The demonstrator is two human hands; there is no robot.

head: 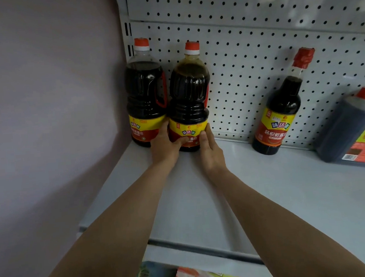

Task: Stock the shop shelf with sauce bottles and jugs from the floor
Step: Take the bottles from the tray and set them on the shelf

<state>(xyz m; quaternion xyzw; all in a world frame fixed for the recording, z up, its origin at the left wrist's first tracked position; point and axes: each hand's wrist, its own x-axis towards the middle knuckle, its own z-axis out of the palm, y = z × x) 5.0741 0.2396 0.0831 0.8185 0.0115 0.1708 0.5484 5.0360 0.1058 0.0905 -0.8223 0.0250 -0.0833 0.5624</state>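
Head view: second jug (187, 99) upright on shelf (267, 197), touching corner jug (145, 93) on its left. Left hand (163, 146) grips its label; right hand (209, 151) presses flat, fingers straight, opposite side.

Your hands cover the lower label of the front jug (188, 99); the right edge cuts the square jug (349, 131), its cap blurred.
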